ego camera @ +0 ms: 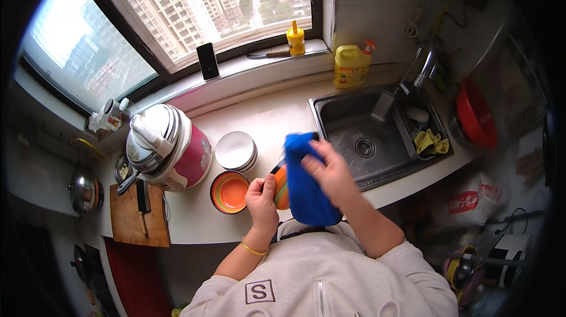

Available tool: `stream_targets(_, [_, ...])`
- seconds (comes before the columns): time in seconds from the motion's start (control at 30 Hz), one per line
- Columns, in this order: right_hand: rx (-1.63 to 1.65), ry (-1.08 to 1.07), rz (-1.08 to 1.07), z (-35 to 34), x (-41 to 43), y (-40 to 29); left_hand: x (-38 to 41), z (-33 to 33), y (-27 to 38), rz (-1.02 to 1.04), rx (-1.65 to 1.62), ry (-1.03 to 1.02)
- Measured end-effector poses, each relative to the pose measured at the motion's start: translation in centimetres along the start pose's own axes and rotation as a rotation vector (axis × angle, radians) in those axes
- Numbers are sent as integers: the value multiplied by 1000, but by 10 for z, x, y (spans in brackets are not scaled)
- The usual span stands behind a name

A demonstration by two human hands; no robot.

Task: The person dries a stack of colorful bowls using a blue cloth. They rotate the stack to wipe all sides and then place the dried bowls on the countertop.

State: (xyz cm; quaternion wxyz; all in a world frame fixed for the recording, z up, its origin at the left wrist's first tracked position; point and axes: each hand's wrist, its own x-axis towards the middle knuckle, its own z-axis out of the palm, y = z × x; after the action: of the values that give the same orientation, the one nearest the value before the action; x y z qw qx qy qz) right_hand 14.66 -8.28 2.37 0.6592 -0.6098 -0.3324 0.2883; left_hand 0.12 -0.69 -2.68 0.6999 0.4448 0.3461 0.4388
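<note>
My left hand [262,197] grips the rim of an orange bowl with green stripes [281,189], held up over the counter's front edge. In my right hand [329,171] is a blue cloth [305,193], which lies against the bowl and covers much of it; hand and cloth are slightly blurred. Just left of my left hand a second orange striped bowl [231,191] stands on the white counter [194,219]. Behind that one sits a stack of white bowls or dishes [235,150].
To the right is a steel sink [353,140] with a yellow cloth [431,142]. Left stand a pink rice cooker [194,157] topped with lids and a cutting board [124,219] bearing a cleaver [143,202]. A yellow detergent jug [351,67] stands behind the sink.
</note>
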Motion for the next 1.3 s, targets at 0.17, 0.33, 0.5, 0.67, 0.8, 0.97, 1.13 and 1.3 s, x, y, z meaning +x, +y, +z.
stream_targets(0.17, [-690,-61,-599,38,-31,-10,-5,13,10,126,43,-13])
stream_targets(0.33, [-768,-34,-543,26,-17,-22,-12,3,18,38,19,-61])
stream_targets(0.5, [-570,28,-398,16,-4,-25,-13,7,28,26,-19,-95])
stream_targets(0.67, [-124,126,-54,4,15,-1,-15,3,24,71,-4,-9])
stream_targets(0.8, [224,129,176,-9,27,30,-15,5,25,153,8,-30])
stream_targets(0.97, [383,161,249,-4,15,39,-16,3,22,156,34,-6])
stream_targets(1.13, [-276,84,-188,12,-10,15,-14,1,15,156,22,15])
stream_targets(1.3, [-857,-52,-739,42,-35,-30,-13,16,13,126,-68,25])
